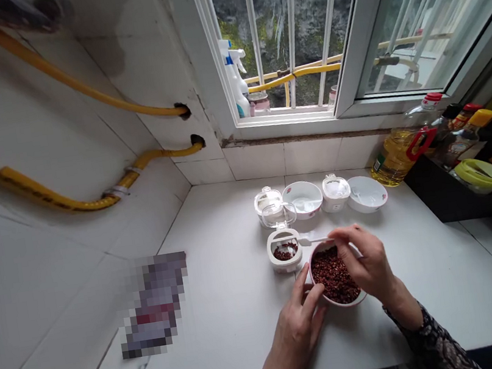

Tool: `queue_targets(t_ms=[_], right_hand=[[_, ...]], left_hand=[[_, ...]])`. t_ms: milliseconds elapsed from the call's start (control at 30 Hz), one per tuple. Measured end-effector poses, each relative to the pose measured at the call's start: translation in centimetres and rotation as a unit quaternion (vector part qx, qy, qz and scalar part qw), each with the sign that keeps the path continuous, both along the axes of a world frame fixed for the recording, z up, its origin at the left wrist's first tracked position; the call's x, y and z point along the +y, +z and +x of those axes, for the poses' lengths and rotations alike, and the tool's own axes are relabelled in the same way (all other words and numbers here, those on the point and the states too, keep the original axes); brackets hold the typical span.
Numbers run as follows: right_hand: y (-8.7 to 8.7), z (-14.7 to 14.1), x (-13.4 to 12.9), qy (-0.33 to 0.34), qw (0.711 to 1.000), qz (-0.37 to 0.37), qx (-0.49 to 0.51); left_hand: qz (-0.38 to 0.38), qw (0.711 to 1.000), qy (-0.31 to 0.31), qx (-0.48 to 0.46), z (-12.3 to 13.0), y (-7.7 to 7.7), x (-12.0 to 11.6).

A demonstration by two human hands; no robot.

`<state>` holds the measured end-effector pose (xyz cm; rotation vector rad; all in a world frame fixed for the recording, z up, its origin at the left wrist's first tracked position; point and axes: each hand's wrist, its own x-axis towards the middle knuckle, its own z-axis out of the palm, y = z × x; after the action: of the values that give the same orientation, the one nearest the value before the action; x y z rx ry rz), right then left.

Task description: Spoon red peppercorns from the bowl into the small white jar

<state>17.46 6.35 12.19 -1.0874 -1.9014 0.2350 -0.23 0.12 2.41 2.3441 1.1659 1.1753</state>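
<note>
A small pink-rimmed white bowl [343,304] full of reddish-brown Sichuan peppercorns [334,276] sits on the white tiled counter [239,327]. My left hand [300,321] holds the bowl at its left side. My right hand [363,259] curves above the bowl's right side, its fingertips pinching the handle end of a white plastic spoon [315,239]. The spoon's head lies inside an open white seasoning jar [280,262], which holds a shallow layer of peppercorns [286,252]. The jar's clear hinged lid [279,214] stands raised.
Behind stand a lidded jar [268,201], a white bowl [302,199], another lidded jar [335,192] and a white bowl [367,193]. An oil bottle [400,149] and other bottles stand right. A pixelated object [155,303] lies left, beneath yellow gas hoses [73,81].
</note>
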Motion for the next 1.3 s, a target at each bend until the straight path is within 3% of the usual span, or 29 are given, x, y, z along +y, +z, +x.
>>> queue_targets(t_ms=[167, 367, 533, 800, 1000, 1300], right_hand=[[0.0, 2.4, 0.1, -0.062, 0.993, -0.104, 0.008], [-1.8, 1.7, 0.1, -0.017, 0.968, -0.242, 0.058], [-1.8, 1.8, 0.2, -0.03, 0.936, -0.315, 0.152], [-1.5, 2.8, 0.3, -0.053, 0.912, -0.343, 0.221], [-1.8, 2.8, 0.3, -0.067, 0.921, -0.325, 0.203], [-1.9, 2.8, 0.5, -0.078, 0.91, -0.336, 0.228]], left_hand=[[0.002, 1.0, 0.009, 0.008, 0.0, -0.1, 0.0], [0.001, 1.0, 0.005, 0.004, 0.0, -0.1, 0.0], [-0.004, 1.0, 0.003, 0.01, -0.1, -0.1, 0.0], [-0.014, 1.0, 0.007, 0.013, -0.1, -0.1, -0.1], [-0.013, 1.0, 0.009, 0.026, -0.2, -0.3, -0.1], [-0.011, 1.0, 0.006, 0.021, -0.2, 0.0, 0.0]])
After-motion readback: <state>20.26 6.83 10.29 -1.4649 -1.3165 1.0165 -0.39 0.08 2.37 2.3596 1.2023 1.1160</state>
